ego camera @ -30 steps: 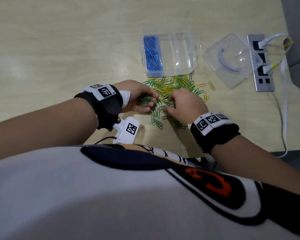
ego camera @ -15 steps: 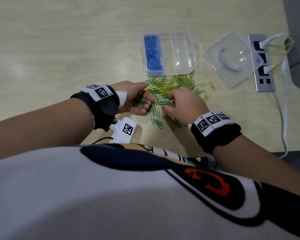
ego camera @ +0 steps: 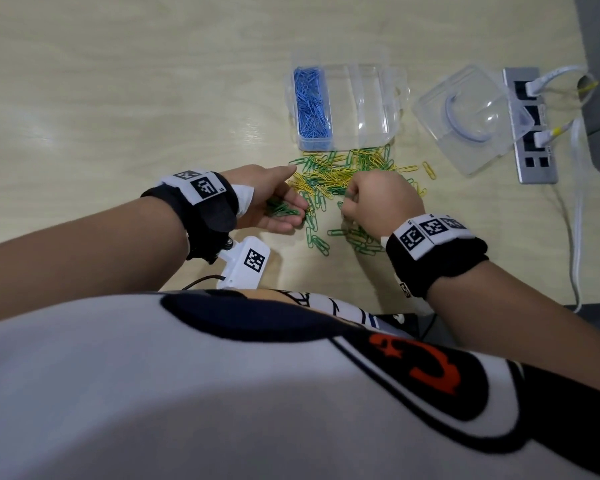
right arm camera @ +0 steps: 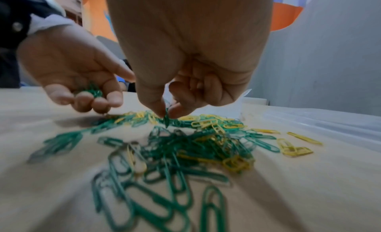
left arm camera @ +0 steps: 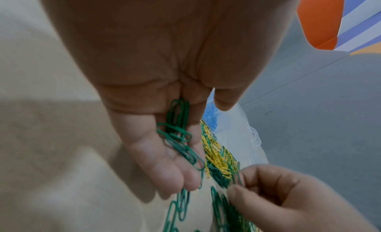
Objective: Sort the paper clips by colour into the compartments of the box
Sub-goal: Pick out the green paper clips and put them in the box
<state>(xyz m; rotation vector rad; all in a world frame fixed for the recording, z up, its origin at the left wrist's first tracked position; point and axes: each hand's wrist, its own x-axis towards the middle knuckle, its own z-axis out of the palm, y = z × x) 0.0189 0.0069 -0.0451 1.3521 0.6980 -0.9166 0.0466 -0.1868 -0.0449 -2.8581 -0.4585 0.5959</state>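
while the thumb and first finger of the right hand [right arm camera: 185, 82] pinch one green clip [right arm camera: 166, 120] just above the pile, the other fingers of that hand are curled in. the clip hangs down from the fingertips [right arm camera: 156, 109] and its tip is close to the clips under it.

the left hand [ego camera: 271, 199] is beside it, palm up, with its fingers a little bent like a cup. a small bunch of green clips [left arm camera: 179, 134] lies on those fingers and on the palm. the thumb [left arm camera: 225, 100] is held apart and does not press on them. the fingertips are low, near the table [ego camera: 118, 98].

under both hands is a mixed pile of green and yellow clips [ego camera: 343, 171] spread on the pale wood table. more green ones lie on the near side, close to the person, and more yellow ones on the far side. a few yellow clips [ego camera: 428, 169] lie alone to the right of the pile.

just past the pile is the clear box [ego camera: 392, 98]. its left compartment is full of blue clips [ego camera: 311, 105]. the other compartments look bare, as far as the clear plastic lets me tell. the clear lid [ego camera: 471, 119] lies to the right of the box, partly on a grey power strip [ego camera: 534, 147] with white plugs and a white cable [ego camera: 577, 216]. both wrists wear black bands with white square tags.
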